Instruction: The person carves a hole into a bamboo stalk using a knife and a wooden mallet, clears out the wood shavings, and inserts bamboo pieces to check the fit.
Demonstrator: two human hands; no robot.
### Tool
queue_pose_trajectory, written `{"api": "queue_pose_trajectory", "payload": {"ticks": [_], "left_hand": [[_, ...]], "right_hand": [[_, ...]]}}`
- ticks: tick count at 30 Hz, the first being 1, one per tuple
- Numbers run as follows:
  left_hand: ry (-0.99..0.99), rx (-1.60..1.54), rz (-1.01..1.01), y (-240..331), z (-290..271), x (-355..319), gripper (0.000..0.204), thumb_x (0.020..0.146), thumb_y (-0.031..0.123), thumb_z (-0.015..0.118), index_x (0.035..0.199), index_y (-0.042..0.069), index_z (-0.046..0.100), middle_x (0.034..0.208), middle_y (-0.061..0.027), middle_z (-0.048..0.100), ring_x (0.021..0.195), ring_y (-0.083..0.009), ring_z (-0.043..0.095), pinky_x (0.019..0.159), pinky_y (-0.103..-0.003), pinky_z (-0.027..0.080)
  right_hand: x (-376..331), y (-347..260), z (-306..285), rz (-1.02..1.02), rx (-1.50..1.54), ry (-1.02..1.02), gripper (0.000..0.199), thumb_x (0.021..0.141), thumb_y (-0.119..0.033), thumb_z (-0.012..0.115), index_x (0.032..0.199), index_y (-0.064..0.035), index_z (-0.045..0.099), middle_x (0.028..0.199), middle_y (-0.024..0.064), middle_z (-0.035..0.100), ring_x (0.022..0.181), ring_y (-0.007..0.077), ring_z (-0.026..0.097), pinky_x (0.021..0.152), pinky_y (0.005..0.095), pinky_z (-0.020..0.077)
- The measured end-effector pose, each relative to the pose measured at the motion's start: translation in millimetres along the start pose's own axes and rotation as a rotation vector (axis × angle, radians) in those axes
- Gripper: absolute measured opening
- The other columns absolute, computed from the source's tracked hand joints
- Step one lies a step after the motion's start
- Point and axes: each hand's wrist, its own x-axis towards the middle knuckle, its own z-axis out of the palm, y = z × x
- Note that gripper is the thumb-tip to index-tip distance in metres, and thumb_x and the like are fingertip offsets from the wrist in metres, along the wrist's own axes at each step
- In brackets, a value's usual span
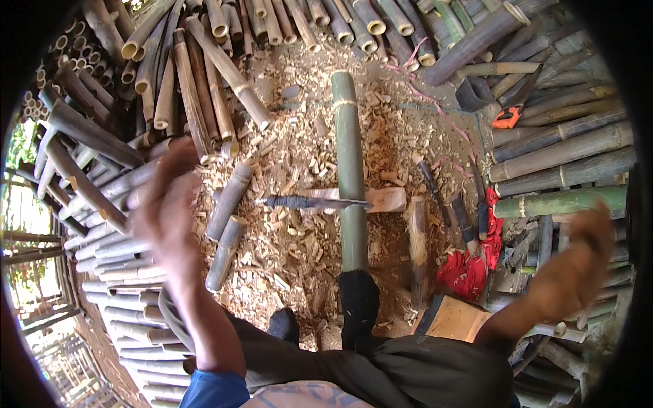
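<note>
A green bamboo pole (350, 149) lies lengthwise before me over a pale wood block (388, 200), its near end by my dark-socked foot (358, 302). Across the pole rests a long knife (320, 202) with a dark wrapped handle, and neither hand touches it. My left hand (166, 197) is raised at the left, blurred by motion, fingers apart, with nothing visible in it. Out at the far right is my right hand (588, 248), also smeared, beside a green bamboo piece (558, 202) on a stack. Its fingers are too blurred to read, so whether it touches that piece is unclear.
Wood chips (292, 170) cover the ground. Cut bamboo lengths (204, 88) lie around the left, back and right. Two short bamboo pieces (228, 231) lie left of the pole. Near my right arm are a red cloth (469, 272), an orange-handled saw (507, 117) and a wooden box (454, 319).
</note>
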Motion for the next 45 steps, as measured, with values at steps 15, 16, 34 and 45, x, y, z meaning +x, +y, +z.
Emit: {"api": "queue_pose_trajectory", "payload": {"ticks": [15, 16, 34, 45], "left_hand": [[-1.736, 0.247, -0.786, -218.7, 136.9, -17.7, 0.027, 0.095, 0.029, 0.076, 0.099, 0.003, 0.079, 0.073, -0.0029, 0.073, 0.053, -0.0079, 0.059, 0.045, -0.025, 0.045], [-1.764, 0.288, -0.702, -219.3, 140.1, -20.9, 0.026, 0.095, 0.029, 0.075, 0.099, 0.004, 0.079, 0.073, -0.0038, 0.072, 0.055, -0.0094, 0.059, 0.044, -0.027, 0.044], [-1.028, 0.618, 0.044, -141.5, 64.2, -136.0, 0.034, 0.085, 0.028, 0.078, 0.108, 0.011, 0.059, 0.089, -0.0091, 0.067, 0.070, -0.0278, 0.069, 0.056, -0.044, 0.055], [-1.025, 0.606, -0.013, -149.9, 62.2, -153.7, 0.026, 0.084, 0.026, 0.078, 0.101, 0.012, 0.063, 0.087, -0.0086, 0.069, 0.071, -0.0287, 0.071, 0.060, -0.045, 0.059]], "right_hand": [[-341.8, 16.0, 110.5, 1.177, -0.098, -1.318, 0.096, 0.077, -0.033, 0.083, 0.148, 0.0065, 0.033, 0.129, 0.0320, 0.061, 0.120, 0.0471, 0.061, 0.101, 0.0494, 0.0487], [-355.4, 22.4, 110.1, 1.211, -0.001, -1.173, 0.094, 0.078, -0.031, 0.082, 0.149, 0.0060, 0.033, 0.129, 0.0303, 0.061, 0.120, 0.0449, 0.061, 0.101, 0.0482, 0.0485], [-255.9, 58.5, 83.0, 1.524, 0.688, -0.647, 0.058, 0.088, -0.035, 0.071, 0.133, -0.0023, 0.054, 0.107, 0.0117, 0.065, 0.092, 0.0230, 0.068, 0.076, 0.0411, 0.0602], [-183.5, 32.5, 106.4, 1.311, 0.625, -0.971, 0.073, 0.078, -0.019, 0.081, 0.142, -0.0032, 0.049, 0.116, 0.0073, 0.063, 0.100, 0.0172, 0.062, 0.089, 0.0322, 0.0514]]}}
